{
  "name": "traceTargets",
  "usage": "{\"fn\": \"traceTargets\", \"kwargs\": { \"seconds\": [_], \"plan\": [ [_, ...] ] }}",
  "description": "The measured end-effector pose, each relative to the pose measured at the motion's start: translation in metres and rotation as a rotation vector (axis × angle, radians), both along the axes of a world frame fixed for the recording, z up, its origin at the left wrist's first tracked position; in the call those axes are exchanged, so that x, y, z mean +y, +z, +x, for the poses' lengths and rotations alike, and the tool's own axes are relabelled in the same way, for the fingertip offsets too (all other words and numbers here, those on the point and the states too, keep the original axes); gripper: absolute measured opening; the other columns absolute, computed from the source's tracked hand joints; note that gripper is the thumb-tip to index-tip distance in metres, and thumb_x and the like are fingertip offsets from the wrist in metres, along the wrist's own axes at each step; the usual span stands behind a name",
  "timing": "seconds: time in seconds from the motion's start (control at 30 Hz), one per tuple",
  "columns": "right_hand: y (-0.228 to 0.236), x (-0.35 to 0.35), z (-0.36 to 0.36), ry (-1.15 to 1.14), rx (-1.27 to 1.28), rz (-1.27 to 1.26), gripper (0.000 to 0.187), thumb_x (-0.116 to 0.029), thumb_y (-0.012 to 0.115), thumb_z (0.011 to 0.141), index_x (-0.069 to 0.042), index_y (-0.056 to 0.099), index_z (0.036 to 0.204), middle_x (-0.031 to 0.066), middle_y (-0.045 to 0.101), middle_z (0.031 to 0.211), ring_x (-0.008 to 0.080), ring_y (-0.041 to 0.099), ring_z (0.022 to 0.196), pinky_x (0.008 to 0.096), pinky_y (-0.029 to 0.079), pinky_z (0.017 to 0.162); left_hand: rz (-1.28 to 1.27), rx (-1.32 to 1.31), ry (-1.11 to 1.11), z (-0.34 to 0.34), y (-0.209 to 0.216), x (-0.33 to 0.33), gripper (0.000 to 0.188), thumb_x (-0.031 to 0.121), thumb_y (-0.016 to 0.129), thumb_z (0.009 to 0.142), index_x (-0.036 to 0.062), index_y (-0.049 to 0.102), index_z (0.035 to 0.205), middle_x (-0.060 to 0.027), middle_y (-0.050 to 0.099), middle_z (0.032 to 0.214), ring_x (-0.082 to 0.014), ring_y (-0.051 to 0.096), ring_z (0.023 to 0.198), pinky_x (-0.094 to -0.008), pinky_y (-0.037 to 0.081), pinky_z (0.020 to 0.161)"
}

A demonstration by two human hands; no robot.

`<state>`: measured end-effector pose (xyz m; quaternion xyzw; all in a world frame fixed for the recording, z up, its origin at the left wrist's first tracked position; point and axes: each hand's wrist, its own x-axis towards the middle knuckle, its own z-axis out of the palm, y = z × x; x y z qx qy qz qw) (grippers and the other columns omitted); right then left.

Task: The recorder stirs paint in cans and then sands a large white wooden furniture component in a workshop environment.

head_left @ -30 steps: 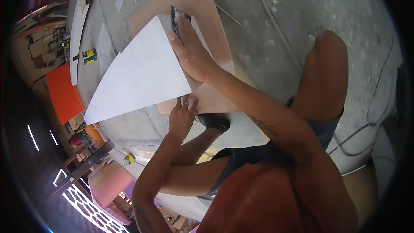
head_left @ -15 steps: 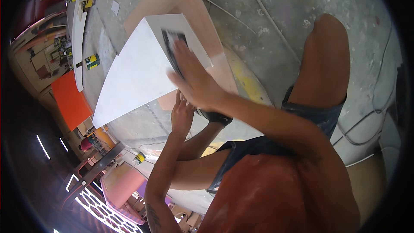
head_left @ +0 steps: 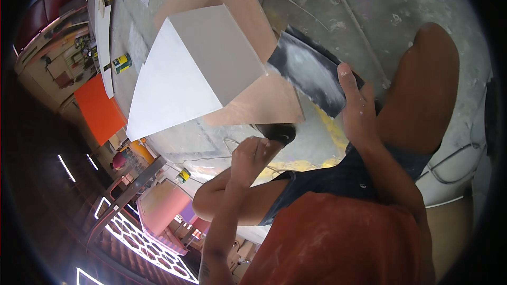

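My right hand [head_left: 360, 108] grips a folded black sheet of sandpaper [head_left: 311, 71], thumb on its face, raised to the right of a white box-like panel piece [head_left: 177, 82]. Pale dust covers the middle of the sandpaper, and its lower edge looks ragged. The panel piece has a bright white side and a greyer side [head_left: 219, 47] and stands on a brown board [head_left: 259, 100]. Over my lower leg, nearer to me than the panel piece, my left hand [head_left: 249, 159] is closed with fingers curled, and nothing shows in it.
Grey concrete floor [head_left: 364, 0] with paint stains surrounds the board. Cables [head_left: 351, 16] run across it. Paint cans [head_left: 122, 63] and long white strips [head_left: 105, 47] lie at the left, near an orange panel [head_left: 100, 108]. My bent legs [head_left: 422, 84] frame the work.
My right hand has lifted the sandpaper off the panel piece's greyer side and moved right, turning its dusty face up. My left hand has left the panel's edge, drawn back and curled.
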<state>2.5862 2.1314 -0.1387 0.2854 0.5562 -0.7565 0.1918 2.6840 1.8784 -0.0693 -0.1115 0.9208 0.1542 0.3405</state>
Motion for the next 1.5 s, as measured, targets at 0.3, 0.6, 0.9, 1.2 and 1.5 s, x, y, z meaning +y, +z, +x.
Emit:
{"fn": "traceTargets", "kwargs": {
  "seconds": [0.3,0.6,0.9,1.2,1.5],
  "plan": [
    [-0.018,-0.013,0.020,-0.136,-0.278,-0.327,0.049,-0.043,0.059,0.101,0.004,0.066,0.114,0.0019,0.061,0.095,0.0094,0.052,0.094,0.0253,0.042,0.086,0.473,0.050,0.686,0.001,-0.010,0.037,0.029,0.022,0.045,0.107,-0.0004,0.057,0.092,-0.0067,0.056,0.063,-0.0159,0.059,0.067,-0.0327,0.049,0.070],
    [-0.011,-0.016,0.021,-0.165,-0.191,-0.308,0.036,-0.028,0.066,0.099,0.005,0.066,0.115,0.0020,0.066,0.094,0.0072,0.057,0.085,0.0225,0.046,0.078,0.688,-0.144,0.693,-0.014,0.005,0.034,0.036,0.031,0.042,0.109,-0.0031,0.054,0.114,-0.0174,0.065,0.088,-0.0209,0.064,0.081,-0.0354,0.052,0.085],
    [-0.010,-0.016,0.052,0.374,-0.027,-0.244,0.036,-0.014,0.074,0.089,0.002,0.062,0.119,0.0074,0.067,0.097,0.0125,0.063,0.090,0.0274,0.049,0.083,0.708,0.199,0.900,-0.036,0.007,0.062,0.045,0.036,0.046,0.107,-0.0068,0.058,0.117,-0.0135,0.066,0.100,-0.0187,0.066,0.094,-0.0320,0.056,0.081],
    [-0.001,-0.021,0.058,0.825,0.805,0.246,0.090,-0.027,0.083,0.075,-0.016,0.038,0.152,0.0190,0.024,0.160,0.0368,0.051,0.126,0.0434,0.045,0.099,0.503,0.067,0.913,-0.048,0.008,0.060,0.040,0.033,0.046,0.107,-0.0045,0.059,0.116,-0.0103,0.066,0.099,-0.0137,0.065,0.092,-0.0261,0.055,0.076],
    [-0.012,-0.002,0.046,0.631,0.626,0.275,0.068,-0.014,0.064,0.082,-0.002,0.045,0.146,0.0216,0.029,0.159,0.0324,0.051,0.122,0.0419,0.044,0.098,0.214,0.227,-0.031,-0.077,0.030,0.048,0.026,0.026,0.059,0.098,0.0008,0.066,0.094,-0.0172,0.067,0.084,-0.0334,0.066,0.078,-0.0409,0.050,0.071]
  ]
}}
